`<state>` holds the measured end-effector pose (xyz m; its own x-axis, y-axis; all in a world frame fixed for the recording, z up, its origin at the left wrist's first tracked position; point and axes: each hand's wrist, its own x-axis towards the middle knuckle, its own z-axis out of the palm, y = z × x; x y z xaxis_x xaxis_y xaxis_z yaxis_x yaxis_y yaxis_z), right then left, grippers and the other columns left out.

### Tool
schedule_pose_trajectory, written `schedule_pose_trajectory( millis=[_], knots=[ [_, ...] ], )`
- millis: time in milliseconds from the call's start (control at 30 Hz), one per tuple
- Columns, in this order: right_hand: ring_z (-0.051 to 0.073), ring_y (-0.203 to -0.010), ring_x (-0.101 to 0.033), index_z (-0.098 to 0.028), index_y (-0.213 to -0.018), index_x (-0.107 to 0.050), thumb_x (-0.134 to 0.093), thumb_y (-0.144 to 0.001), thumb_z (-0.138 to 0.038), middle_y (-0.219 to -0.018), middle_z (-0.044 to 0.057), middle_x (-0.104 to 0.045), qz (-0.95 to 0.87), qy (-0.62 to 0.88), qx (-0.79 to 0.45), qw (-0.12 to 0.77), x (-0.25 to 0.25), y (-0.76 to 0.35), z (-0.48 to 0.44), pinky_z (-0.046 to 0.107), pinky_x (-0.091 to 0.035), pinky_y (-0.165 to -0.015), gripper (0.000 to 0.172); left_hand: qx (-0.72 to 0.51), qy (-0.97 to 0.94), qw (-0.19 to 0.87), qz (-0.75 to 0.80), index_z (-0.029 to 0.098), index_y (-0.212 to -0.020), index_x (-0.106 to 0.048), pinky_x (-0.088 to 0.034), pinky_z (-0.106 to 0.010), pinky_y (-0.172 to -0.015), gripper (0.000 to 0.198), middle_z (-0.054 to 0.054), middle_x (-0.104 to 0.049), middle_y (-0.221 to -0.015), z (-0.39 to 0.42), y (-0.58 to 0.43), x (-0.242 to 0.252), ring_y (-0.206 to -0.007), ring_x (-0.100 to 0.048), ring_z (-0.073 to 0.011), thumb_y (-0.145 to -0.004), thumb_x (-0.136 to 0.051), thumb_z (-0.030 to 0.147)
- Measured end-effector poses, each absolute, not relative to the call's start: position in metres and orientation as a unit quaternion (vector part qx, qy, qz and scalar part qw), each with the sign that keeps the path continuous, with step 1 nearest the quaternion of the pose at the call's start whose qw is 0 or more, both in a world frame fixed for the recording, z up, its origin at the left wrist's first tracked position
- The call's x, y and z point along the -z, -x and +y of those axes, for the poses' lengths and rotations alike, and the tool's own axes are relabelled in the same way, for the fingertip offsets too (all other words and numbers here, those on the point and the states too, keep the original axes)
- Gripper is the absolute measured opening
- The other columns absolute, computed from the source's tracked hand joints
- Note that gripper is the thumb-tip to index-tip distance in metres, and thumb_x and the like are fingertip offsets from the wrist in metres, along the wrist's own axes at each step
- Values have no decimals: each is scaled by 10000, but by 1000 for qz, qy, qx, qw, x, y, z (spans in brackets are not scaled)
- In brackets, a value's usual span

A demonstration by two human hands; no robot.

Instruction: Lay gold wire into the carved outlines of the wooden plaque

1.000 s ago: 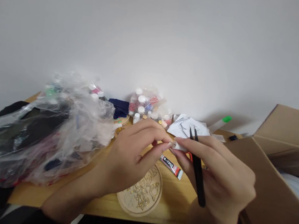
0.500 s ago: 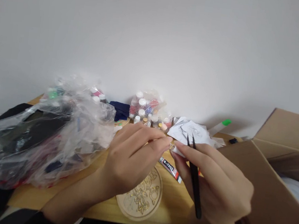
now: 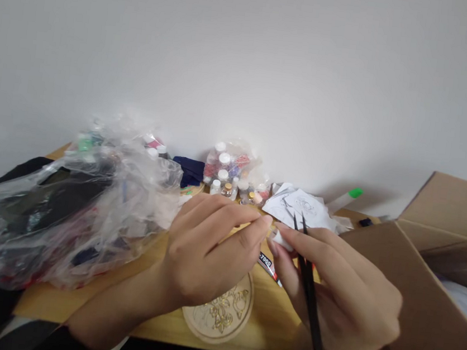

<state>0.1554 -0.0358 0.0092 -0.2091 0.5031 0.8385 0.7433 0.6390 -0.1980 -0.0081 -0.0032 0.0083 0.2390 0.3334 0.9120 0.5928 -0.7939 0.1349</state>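
Observation:
My left hand (image 3: 214, 248) is closed in a pinch, thumb against forefinger. What lies between its fingertips is too small or hidden to make out. Close beside it, my right hand (image 3: 342, 288) grips a small white cylindrical piece (image 3: 283, 240) between thumb and forefinger. Black tweezers (image 3: 310, 302) are tucked in the same hand, their parted tips pointing away from me. Below the left hand lies a round wooden board (image 3: 221, 319) with a gold-outlined floral pattern, partly covered by that hand. A B-7000 glue tube (image 3: 268, 263) lies between the hands, partly hidden.
Clear plastic bags (image 3: 130, 197) full of supplies crowd the left. Small capped bottles (image 3: 226, 188) stand against the wall, with drawn-on papers (image 3: 297, 205) to their right. A green-capped white tube (image 3: 344, 199) leans behind an open cardboard box (image 3: 406, 284) at right.
My fingertips have moved slightly apart, the right hand shifting a little right and toward me with the white piece and tweezers. The left hand now covers more of the glue tube.

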Motion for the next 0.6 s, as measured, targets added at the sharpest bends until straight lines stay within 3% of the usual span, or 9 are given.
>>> schedule_pose_trajectory(
  millis=[367, 600],
  knots=[
    [117, -559, -557, -187, -888, -652, -660, -785, -60, -676, 4, -621, -773, 415, 53, 476, -18, -157, -33, 257, -481, -500, 164, 561, 768, 80, -300, 217, -968, -668, -515, -325, -691, 162, 2, -722, -896, -4, 8, -4, -799, -642, -146, -848, -661, 107],
    [85, -596, -576, -174, -880, -638, -653, -795, -63, -709, -18, -632, -784, 399, 33, 475, -19, -158, -32, 223, -479, -542, 140, 561, 773, 64, -290, 197, -984, -677, -505, -329, -735, 170, -4, -713, -940, -7, 10, -2, -836, -631, -150, -854, -639, 94]
  ],
)
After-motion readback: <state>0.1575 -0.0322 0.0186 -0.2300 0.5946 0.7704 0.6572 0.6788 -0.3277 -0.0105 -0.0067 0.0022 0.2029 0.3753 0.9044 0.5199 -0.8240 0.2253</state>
